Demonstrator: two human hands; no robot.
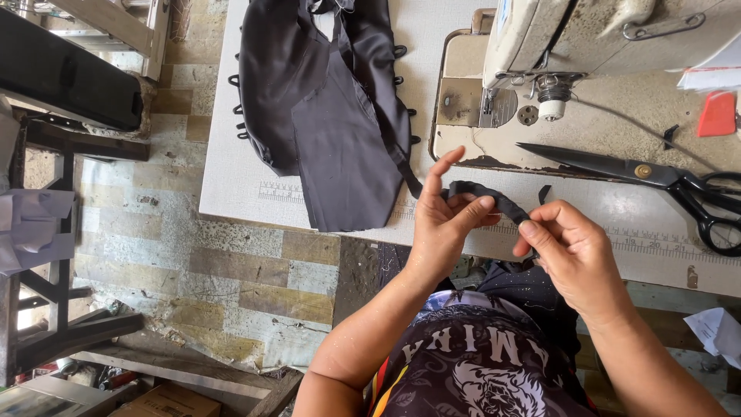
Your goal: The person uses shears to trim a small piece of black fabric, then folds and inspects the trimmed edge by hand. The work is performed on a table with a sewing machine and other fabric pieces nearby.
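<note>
We note the left hand [441, 224] pinching one end of a dark fabric strip [486, 194] above the surface [231, 177]; its long axis runs rightward and slightly down to the right hand [575, 251], which grips the other end.

Black printed sleeveless shirt [478, 371], bare arms

Sewing machine [587, 46], black scissors [656, 176], red chalk [718, 114], white table [231, 177].
</note>
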